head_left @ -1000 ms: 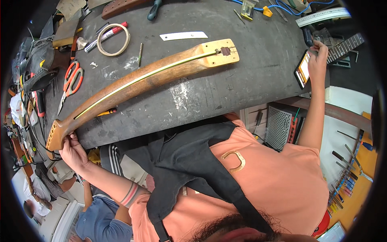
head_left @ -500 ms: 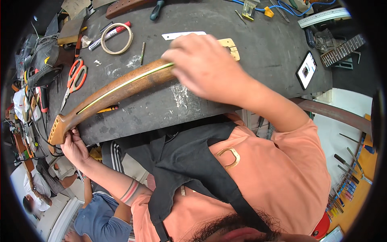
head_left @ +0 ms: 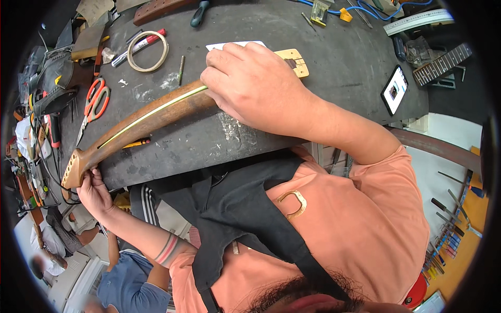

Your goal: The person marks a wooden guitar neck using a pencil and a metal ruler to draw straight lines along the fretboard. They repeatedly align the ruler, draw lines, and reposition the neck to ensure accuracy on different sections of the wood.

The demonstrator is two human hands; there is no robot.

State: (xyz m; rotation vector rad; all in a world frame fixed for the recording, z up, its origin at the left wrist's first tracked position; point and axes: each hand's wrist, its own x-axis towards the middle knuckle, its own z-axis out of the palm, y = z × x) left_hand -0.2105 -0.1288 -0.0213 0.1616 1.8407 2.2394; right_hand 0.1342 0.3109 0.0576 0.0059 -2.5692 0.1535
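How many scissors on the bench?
1: the orange-handled scissors, just beyond the left end of the wooden neck that the left hand holds. More may be hidden in the far-left clutter.

Counted across left and centre: two bare hands, left (head_left: 94, 193) and right (head_left: 258, 86), on one brown wooden guitar neck (head_left: 162, 116). At right: one dark fretted fingerboard (head_left: 443, 65), one black-edged phone with lit screen (head_left: 395, 89). Upper left: one pair of orange-handled scissors (head_left: 88, 115), one beige ring (head_left: 166, 51), pens (head_left: 151, 39) of unclear number. Upper middle: one flat white strip (head_left: 222, 46). Lower left: two other people, one in a blue shirt (head_left: 130, 281), one in white. Far right: several hand tools (head_left: 441, 205), hard to count.
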